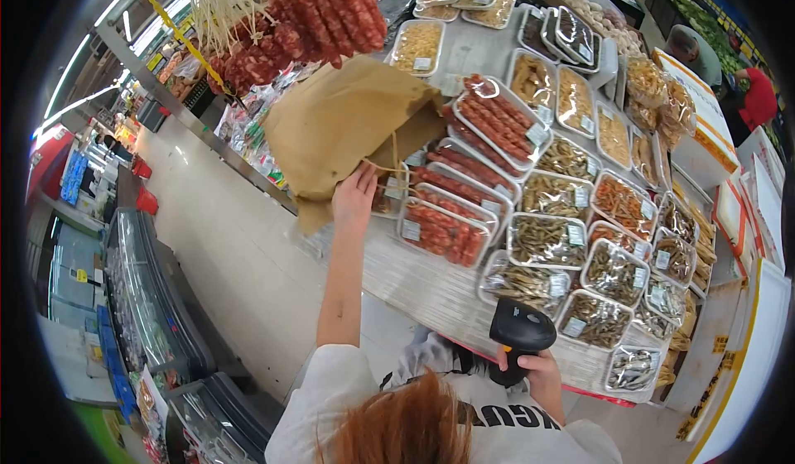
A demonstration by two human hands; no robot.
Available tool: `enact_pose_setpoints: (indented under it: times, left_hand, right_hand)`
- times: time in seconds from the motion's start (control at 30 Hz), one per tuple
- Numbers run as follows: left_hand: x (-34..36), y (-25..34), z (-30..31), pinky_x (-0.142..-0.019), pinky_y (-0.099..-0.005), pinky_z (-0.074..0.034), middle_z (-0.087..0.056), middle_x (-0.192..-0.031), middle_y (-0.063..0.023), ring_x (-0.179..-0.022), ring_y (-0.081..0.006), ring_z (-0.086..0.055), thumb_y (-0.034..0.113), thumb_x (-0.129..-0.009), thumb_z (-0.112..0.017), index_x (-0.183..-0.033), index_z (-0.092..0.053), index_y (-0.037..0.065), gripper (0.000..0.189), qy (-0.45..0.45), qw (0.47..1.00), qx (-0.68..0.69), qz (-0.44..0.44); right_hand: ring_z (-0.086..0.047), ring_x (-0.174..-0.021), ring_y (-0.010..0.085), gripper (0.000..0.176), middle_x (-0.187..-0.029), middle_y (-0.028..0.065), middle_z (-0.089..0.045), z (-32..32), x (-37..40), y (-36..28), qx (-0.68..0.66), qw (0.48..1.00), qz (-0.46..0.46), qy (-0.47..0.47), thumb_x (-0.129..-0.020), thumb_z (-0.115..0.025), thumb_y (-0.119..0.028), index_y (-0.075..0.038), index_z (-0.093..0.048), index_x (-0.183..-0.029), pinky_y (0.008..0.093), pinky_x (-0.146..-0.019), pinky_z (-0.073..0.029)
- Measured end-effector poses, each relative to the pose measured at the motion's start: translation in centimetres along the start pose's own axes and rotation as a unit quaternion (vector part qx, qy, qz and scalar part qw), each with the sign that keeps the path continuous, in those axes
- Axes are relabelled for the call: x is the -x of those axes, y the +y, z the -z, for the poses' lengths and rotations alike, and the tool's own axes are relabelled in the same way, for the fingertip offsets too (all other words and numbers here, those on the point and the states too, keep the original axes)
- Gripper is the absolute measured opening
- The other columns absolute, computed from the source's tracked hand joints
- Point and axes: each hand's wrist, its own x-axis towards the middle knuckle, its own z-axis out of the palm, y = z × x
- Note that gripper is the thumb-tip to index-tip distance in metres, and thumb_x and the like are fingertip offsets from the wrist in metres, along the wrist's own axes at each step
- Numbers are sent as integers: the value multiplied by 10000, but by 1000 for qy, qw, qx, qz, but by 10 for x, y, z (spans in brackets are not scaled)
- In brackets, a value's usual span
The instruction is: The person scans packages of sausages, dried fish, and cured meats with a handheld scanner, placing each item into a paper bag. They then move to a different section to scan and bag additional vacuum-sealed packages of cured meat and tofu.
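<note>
My left hand reaches out to a large brown paper sheet or bag, its fingers at the lower right edge beside a thin loop of string; whether they grip it is not clear. Packs of red sausages lie just to the right of it, partly under the paper. Near the table's front edge my right hand is wrapped round the handle of a black barcode scanner, which is held upright. Trays of small dried fish lie beyond the scanner.
Sausages hang above the table's far left. More wrapped trays stand at the back. White foam boxes line the right side. Two other people are at the far right. Glass-topped cases stand across the aisle.
</note>
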Motion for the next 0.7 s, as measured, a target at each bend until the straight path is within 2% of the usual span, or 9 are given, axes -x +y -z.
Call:
enact_pose_setpoints:
  times: [0.03,0.07,0.1,0.2,0.3,0.47,0.53,0.6,0.7]
  left_hand:
    - [-4,3,-1,-820,-289,-385,-450,-1061,-95,-1005,-168,-419,73,-802,-417,-1080,-408,-11,290,-8,979,-185,-82]
    - [-6,5,-5,-817,-286,-387,-449,-1056,-85,-990,-158,-421,48,-792,-433,-1078,-403,-22,296,-17,918,-362,-161]
    - [-5,13,-29,-826,-284,-383,-444,-1056,-65,-971,-138,-422,5,-776,-440,-1080,-404,-21,307,60,978,-116,-161]
    - [-14,57,-58,-828,-320,-381,-430,-1078,-59,-960,-138,-429,0,-777,-432,-1086,-407,3,310,52,968,-113,-218]
    - [-17,78,-70,-829,-364,-374,-423,-1079,-61,-955,-150,-431,-3,-780,-417,-1089,-405,13,309,10,979,-41,-200]
    - [-21,78,-45,-839,-366,-354,-432,-1060,-61,-951,-163,-429,23,-784,-418,-1070,-416,4,287,-4,978,-86,-191]
    - [-9,83,-55,-844,-349,-346,-422,-1076,-65,-975,-167,-411,35,-783,-431,-1059,-428,5,278,88,961,-149,-215]
    - [-9,80,-51,-843,-317,-338,-420,-1079,-68,-995,-164,-397,54,-797,-418,-1050,-445,10,258,99,957,-161,-219]
    - [-8,74,-51,-868,-353,-293,-397,-1112,-60,-1032,-155,-360,141,-810,-420,-1078,-411,28,291,108,956,-171,-214]
  right_hand:
    - [-492,-593,211,474,-722,156,-514,-14,-11,5,-7,1000,4,19,-552,-573,-151,36,-470,-975,294,-535,-381]
    - [-492,-593,211,474,-722,156,-514,-26,-23,9,-4,1000,4,25,-552,-573,-151,36,-470,-975,294,-535,-381]
    - [-495,-627,205,464,-751,147,-520,-36,-32,13,-19,1000,8,1,-566,-577,-116,31,-462,-990,296,-581,-384]
    - [-502,-672,196,450,-784,131,-528,-59,-53,23,-29,1000,1,-8,-590,-582,-70,28,-452,-1009,304,-638,-394]
    - [-507,-690,186,440,-772,117,-529,-65,-72,38,-22,999,6,-37,-601,-595,-68,23,-452,-1007,304,-634,-399]
    - [-512,-687,176,444,-758,108,-533,-80,-78,32,-8,1000,28,-2,-607,-596,-64,13,-443,-1017,293,-637,-403]
    - [-514,-687,173,443,-755,105,-534,-77,-80,31,-6,999,31,-2,-613,-594,-64,10,-440,-1022,288,-640,-403]
    - [-517,-688,171,446,-750,103,-533,-71,-78,34,6,999,26,18,-622,-590,-67,8,-433,-1032,285,-642,-403]
    - [-516,-705,171,428,-765,104,-531,-66,-77,31,-8,1000,15,17,-631,-585,-73,9,-437,-1025,285,-644,-405]
